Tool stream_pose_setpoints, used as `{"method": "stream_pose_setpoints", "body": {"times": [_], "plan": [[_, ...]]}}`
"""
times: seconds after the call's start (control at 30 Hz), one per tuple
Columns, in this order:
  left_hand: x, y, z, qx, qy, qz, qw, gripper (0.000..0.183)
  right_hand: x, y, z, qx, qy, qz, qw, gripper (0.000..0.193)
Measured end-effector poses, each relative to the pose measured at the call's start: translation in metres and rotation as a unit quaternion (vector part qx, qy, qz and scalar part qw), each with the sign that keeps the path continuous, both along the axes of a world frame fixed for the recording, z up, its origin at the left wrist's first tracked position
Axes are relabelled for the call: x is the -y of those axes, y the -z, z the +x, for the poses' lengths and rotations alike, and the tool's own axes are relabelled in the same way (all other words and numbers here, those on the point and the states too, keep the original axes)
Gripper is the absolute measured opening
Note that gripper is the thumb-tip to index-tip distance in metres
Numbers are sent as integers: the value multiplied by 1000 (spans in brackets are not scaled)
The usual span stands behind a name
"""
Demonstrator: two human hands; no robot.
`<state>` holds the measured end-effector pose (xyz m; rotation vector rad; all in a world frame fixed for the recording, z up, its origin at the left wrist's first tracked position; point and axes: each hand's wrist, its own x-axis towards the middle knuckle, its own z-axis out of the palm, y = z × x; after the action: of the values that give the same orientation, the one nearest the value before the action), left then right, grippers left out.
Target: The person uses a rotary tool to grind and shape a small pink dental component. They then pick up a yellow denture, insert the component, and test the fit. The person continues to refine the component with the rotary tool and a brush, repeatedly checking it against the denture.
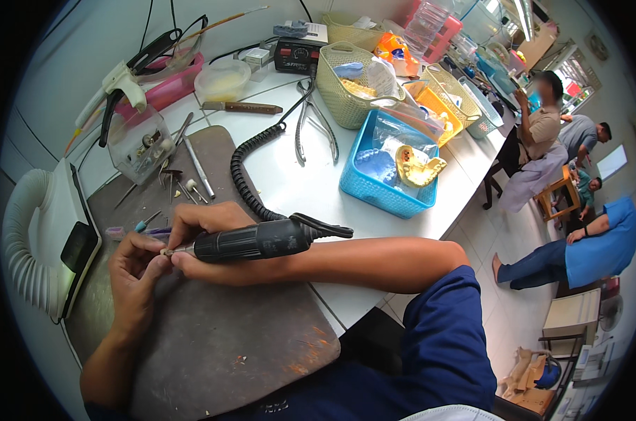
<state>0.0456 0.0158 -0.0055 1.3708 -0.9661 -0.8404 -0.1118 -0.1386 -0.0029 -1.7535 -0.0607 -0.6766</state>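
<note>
My right hand [220,272] is wrapped round a black rotary handpiece [258,241], its metal nose pointing left. At that nose, my left hand [132,277] pinches a tiny pale piece [165,252], perhaps a dental crown, between thumb and fingertips. The fingers hide most of it. Both hands are above a worn dark board [227,351]. From the handpiece a coiled black cord [239,165] runs back over the white table. Just beyond the fingers lie several small burs [192,186], a blue-tipped tool [147,222] and a silver rod [199,167].
A white suction hose [29,238] stands at the left. Behind are a clear box of small parts [141,149], a wooden-handled knife [242,107], pliers [305,126] and a control box [295,55]. A blue basket [384,196] holds dental models [417,167]. Several people are at the right.
</note>
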Motion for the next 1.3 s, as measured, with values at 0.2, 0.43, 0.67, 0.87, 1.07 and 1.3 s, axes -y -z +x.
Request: {"method": "stream_pose_setpoints", "body": {"times": [0.2,0.43,0.67,0.87,1.07,1.3], "plan": [[-2,0,2,-18,8,0,1000,14,-1,-1,2,-15,-29,37,999,18],[-4,-5,4,-54,13,0,998,14,-1,-5,3,-92,-10,-7,996,20],[-4,-2,3,-58,1,19,998,15,-2,-6,1,-76,-19,-18,997,18],[-2,1,5,-57,10,5,998,14,-1,3,3,-62,-8,6,998,18],[-3,1,3,-43,1,-2,999,14,0,-3,1,-56,-11,-31,998,20],[-2,-1,4,-46,1,3,999,14,-3,1,4,-10,3,-13,1000,19]]}}
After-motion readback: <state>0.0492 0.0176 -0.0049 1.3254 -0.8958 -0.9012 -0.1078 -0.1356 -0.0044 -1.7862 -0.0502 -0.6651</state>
